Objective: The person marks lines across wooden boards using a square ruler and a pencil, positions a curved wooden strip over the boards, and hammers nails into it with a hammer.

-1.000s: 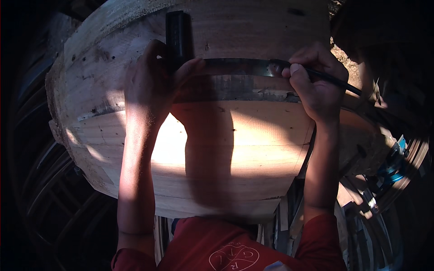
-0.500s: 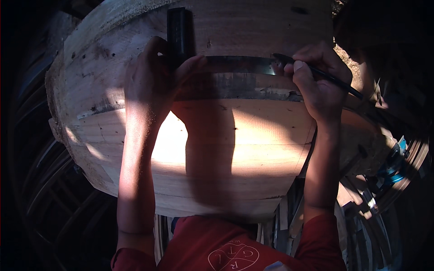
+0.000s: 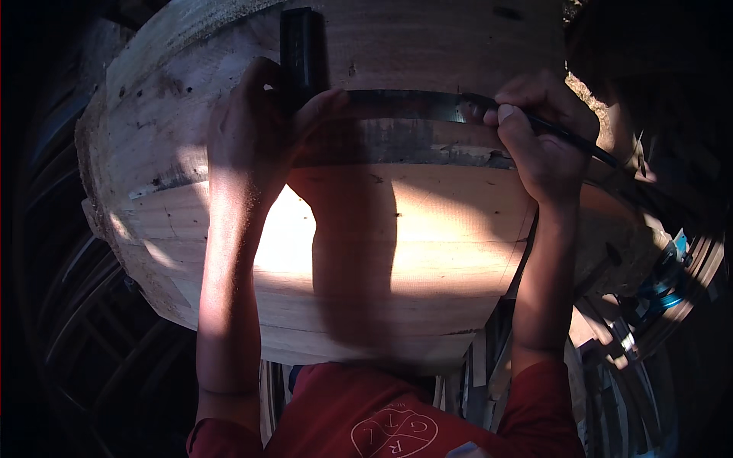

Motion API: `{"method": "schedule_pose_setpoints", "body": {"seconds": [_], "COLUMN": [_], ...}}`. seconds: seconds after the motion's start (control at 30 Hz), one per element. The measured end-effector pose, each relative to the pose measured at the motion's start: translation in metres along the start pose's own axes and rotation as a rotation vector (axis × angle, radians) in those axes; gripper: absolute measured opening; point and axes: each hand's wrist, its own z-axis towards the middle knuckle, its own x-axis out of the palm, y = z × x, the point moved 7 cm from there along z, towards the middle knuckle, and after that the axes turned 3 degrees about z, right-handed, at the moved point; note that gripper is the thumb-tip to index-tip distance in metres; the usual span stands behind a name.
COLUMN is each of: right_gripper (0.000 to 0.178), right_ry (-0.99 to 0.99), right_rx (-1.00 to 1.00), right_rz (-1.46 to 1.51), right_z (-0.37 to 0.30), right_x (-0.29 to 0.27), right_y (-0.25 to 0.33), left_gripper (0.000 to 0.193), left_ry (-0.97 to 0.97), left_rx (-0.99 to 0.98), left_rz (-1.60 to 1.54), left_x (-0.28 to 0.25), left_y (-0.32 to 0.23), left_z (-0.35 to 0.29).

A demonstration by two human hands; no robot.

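Observation:
A try square lies on the wooden slab [image 3: 450, 263], its black stock [image 3: 300, 47] pointing away from me and its dark metal blade [image 3: 405, 105] stretching right. My left hand [image 3: 256, 126] grips the square at its corner, thumb along the blade's start. Between the fingers and thumb of my right hand [image 3: 551, 137] is a dark pen [image 3: 584, 143], held slanting. Its tip meets or hovers over the blade's far edge near the right end; I cannot tell which. My right fingertips rest by that blade end.
Rough bark-like edge [image 3: 85, 153] runs along the slab's left side. Beyond its right side sits a blue object [image 3: 668, 290], partly in shadow. Curved wooden strips [image 3: 630, 404] lie below at right, with more dark ones at left. Sunlight and my arm's shadow cross the slab.
The square and both hands have shifted very slightly away from me. The pen tip has moved a little along the blade's far edge; both grips stay the same.

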Motion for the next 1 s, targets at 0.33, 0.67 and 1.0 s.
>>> {"method": "schedule_pose_setpoints", "body": {"seconds": [0.33,0.67,1.0], "right_gripper": [0.004,0.004,0.004], "right_ry": [-0.102,-0.006,-0.169], "right_rx": [0.026,0.054,0.052], "right_rz": [0.012,-0.027,0.158], "right_z": [-0.002,-0.002,0.002], "right_x": [-0.001,0.003,-0.021], "right_y": [0.002,-0.005,-0.002], "left_gripper": [0.061,0.064,0.068], "left_ry": [0.013,-0.035,-0.029], "left_rx": [-0.030,0.048,0.098], "left_rz": [-0.020,0.038,-0.015], "left_x": [0.001,-0.002,0.017], "left_y": [0.002,0.000,0.003], "left_z": [-0.001,0.001,0.014]}}
